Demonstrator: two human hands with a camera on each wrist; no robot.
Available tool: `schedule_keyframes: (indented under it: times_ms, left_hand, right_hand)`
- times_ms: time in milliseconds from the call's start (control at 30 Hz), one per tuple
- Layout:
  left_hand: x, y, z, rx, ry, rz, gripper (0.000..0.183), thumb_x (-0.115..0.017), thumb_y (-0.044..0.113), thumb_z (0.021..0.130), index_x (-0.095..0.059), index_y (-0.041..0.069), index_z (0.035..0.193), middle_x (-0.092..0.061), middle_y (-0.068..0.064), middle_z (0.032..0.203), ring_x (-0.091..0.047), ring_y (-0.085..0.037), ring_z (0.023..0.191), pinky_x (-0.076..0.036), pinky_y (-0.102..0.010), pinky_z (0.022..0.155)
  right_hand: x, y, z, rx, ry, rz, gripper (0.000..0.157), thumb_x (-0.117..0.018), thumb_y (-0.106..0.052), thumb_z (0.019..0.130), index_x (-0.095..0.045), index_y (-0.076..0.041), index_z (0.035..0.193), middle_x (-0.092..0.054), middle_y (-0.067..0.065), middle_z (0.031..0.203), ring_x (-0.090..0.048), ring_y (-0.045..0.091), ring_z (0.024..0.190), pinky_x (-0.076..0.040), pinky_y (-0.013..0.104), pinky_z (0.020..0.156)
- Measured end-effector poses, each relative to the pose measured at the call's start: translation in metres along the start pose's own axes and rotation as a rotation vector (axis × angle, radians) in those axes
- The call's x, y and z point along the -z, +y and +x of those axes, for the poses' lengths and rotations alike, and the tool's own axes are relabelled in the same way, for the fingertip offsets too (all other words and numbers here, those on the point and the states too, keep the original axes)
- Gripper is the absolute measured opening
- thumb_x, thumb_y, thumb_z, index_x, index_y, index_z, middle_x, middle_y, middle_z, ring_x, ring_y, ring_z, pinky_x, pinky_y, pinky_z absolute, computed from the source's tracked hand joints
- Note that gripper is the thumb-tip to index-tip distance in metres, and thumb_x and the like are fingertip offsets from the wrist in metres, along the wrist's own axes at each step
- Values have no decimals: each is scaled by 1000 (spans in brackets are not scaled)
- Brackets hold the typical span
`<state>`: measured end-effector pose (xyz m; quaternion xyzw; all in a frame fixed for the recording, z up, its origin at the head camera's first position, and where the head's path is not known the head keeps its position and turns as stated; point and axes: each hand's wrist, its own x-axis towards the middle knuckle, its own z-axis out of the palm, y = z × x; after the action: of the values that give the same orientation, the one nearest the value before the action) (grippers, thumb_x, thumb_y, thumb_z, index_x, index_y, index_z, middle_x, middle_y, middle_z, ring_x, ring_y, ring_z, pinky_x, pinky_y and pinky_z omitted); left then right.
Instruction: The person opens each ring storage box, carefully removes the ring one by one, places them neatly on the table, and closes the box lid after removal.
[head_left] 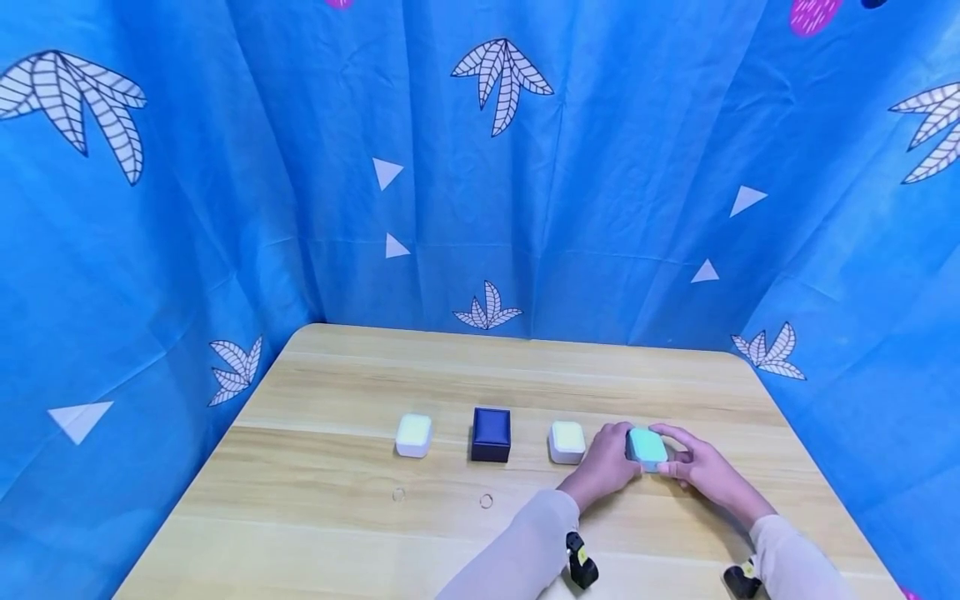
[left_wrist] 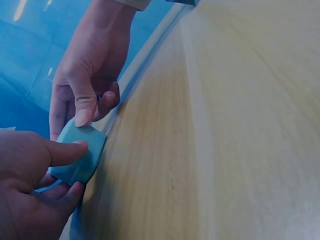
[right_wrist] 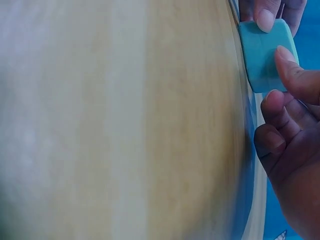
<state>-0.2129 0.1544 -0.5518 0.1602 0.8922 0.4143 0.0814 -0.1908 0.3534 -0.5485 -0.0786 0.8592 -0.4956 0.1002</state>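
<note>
Both hands are at a small turquoise box [head_left: 647, 448] with rounded corners, at the right of the table. My left hand [head_left: 606, 462] grips its left side, thumb on the near face and fingers at the far side. On the right side, my right hand [head_left: 705, 471] pinches the box between thumb and forefinger. The left wrist view shows both thumbs pressed on the face of the turquoise box [left_wrist: 85, 150]. In the right wrist view a thin seam crosses the box [right_wrist: 262, 60], which looks closed. Whether its base touches the table cannot be made out.
Left of the hands stand a white box [head_left: 567, 442], a dark blue square box [head_left: 492, 433] and another white box [head_left: 414, 436], in a row. Two thin rings lie nearer, one ring [head_left: 486, 501] before the blue box, the other ring [head_left: 398, 494] further left. Blue curtains [head_left: 465, 208] surround the wooden table [head_left: 315, 517].
</note>
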Motion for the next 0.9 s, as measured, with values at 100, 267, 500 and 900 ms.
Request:
schedule_keyframes:
  times_ms: [100,267,500,900]
  left_hand:
    - [-1,-2,0,-4,2,-1,65,-85,17,80,-56,16,139,-60,2,123,-56,-8,109,-49,-25,100]
    - [-3,-6,0,-29,8,33,67,-87,18,78,-57,14,138,-60,2,125,-56,-9,114,-47,-24,103]
    - [-6,-9,0,-54,32,55,64,-88,18,77,-59,15,134,-62,5,121,-55,-10,114,-46,-24,103]
    - [-11,-10,0,-56,63,36,62,-87,18,77,-59,14,133,-61,7,114,-52,-7,107,-46,-20,97]
  right_hand:
    - [0,1,-1,0,-7,22,70,-72,-14,91,-38,-4,152,-60,6,83,-49,7,59,-48,25,54]
    - [1,6,-3,-16,-13,20,76,-74,-18,90,-35,-10,155,-48,-5,66,-46,7,57,-44,26,52]
    - [1,10,0,3,-40,41,77,-73,-20,91,-33,-8,156,-56,-1,69,-52,9,62,-47,25,55]
    - [4,10,1,-43,-48,76,75,-72,-23,93,-34,-7,156,-48,-4,62,-48,9,55,-47,25,52]
